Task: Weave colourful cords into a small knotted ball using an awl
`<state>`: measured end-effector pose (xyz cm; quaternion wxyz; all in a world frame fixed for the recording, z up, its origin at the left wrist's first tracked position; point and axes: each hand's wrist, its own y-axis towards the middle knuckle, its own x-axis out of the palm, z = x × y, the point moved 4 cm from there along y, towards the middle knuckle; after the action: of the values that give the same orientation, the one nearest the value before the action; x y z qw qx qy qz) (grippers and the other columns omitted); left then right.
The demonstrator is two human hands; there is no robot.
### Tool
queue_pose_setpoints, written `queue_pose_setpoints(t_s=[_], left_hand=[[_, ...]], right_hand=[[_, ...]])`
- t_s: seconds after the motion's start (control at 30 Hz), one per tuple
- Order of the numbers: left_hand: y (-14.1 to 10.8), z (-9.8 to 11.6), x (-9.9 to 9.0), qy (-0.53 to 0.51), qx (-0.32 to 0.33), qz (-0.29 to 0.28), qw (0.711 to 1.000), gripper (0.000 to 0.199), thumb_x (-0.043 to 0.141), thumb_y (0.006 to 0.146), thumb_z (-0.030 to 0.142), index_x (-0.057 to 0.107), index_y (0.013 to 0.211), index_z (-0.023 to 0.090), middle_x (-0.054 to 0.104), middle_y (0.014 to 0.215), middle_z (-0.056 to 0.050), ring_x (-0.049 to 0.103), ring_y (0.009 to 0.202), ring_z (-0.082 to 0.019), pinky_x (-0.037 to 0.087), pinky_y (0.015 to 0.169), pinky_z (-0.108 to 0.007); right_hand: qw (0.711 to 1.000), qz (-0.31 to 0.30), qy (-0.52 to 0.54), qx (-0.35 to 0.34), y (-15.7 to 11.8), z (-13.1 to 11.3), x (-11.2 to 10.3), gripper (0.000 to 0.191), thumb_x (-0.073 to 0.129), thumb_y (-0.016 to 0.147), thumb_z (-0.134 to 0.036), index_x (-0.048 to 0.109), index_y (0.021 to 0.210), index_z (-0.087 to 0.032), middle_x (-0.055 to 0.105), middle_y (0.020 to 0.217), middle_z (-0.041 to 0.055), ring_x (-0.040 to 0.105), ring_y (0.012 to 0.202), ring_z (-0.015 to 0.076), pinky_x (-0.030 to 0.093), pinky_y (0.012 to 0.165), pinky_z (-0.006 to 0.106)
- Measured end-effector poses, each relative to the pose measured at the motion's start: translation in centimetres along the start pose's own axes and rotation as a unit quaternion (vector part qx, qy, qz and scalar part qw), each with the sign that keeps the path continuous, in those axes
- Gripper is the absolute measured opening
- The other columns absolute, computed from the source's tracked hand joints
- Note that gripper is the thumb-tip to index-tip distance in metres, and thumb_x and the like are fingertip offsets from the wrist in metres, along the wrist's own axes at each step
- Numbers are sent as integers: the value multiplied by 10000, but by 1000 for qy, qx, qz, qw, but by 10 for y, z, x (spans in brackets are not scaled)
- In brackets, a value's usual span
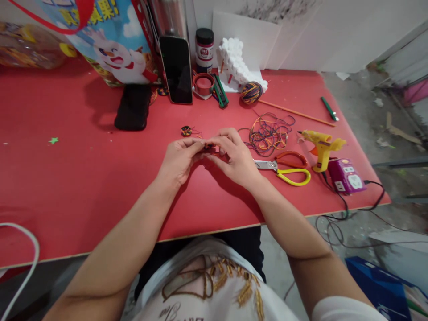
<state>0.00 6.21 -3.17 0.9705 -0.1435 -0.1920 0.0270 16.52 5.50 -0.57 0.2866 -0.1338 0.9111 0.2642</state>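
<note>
Red tabletop (83,178), dark piece (207,146) between left hand (179,160) and right hand (236,156).

Makeshift craft workspace, home or small workshop hard to tell, red-topped table (83,187), yellow hot glue gun (323,146), red-and-yellow-handled scissors (274,166), loose variegated yarn (267,139), green utility knife (220,91), purple power socket block (344,176), bare grey floor (356,116) alongside scattered with scraps (343,76)

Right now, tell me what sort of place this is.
Probably a small craft workspace: a yellow glue gun, scissors and a ball of multicoloured yarn are on the red table.
</note>
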Motion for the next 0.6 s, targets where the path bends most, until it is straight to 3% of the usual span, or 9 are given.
queue_pose_setpoints(t_s=[0.07, 0.2, 0.3, 0.43, 0.5, 0.6], left_hand=[[-1, 0, 1, 10, 1, -3, 1000, 105, 882, 768, 216, 806, 738, 150, 794, 804, -70, 750, 729, -157, 625, 767, -291], [-2, 1, 1, 15, -9, -5, 1000, 113, 865, 784, 215, 790, 737, 146, 779, 790, -61, 726, 659, -138, 633, 685, -271], [-3, 4, 1, 4, -10, -1, 1000, 109, 863, 792, 219, 780, 828, 159, 771, 812, -45, 732, 650, -145, 622, 623, -265], [-4, 11, 2, -8, 28, -17, 999, 242, 887, 800, 259, 805, 1003, 157, 799, 992, -65, 759, 754, -146, 627, 672, -259], [-5, 10, 5, 3, 30, -48, 998, 300, 912, 796, 299, 821, 1042, 153, 798, 977, -67, 738, 735, -132, 613, 688, -255], [-5, 5, 7, 12, 13, -73, 997, 307, 948, 760, 300, 836, 1011, 163, 798, 921, -56, 722, 720, -127, 588, 689, -251]], right_hand=[[1000, 7, -11, -1, 0, 1, 1, 196, 688, 1002, -225, 694, 1198, -230, 663, 1200, 111, 630, 1120, 266, 552, 983, 406], [999, 31, 23, 10, 2, 5, 1, 50, 668, 1001, -207, 715, 1015, -207, 664, 995, 66, 611, 895, 201, 523, 848, 342], [987, 53, 118, 92, 3, 13, 1, 71, 721, 951, -268, 711, 925, -202, 656, 894, 24, 579, 762, 151, 484, 717, 298], [909, 57, 325, 254, 1, 27, 7, 213, 817, 841, -362, 677, 842, -202, 573, 628, -57, 443, 516, 93, 358, 496, 244], [874, 54, 388, 288, 1, 28, 9, 297, 879, 782, -410, 666, 796, -204, 525, 550, -79, 385, 454, 76, 300, 440, 236], [852, 43, 430, 297, 2, 25, 8, 383, 951, 708, -450, 673, 758, -191, 537, 534, -77, 403, 440, 66, 312, 419, 227]])
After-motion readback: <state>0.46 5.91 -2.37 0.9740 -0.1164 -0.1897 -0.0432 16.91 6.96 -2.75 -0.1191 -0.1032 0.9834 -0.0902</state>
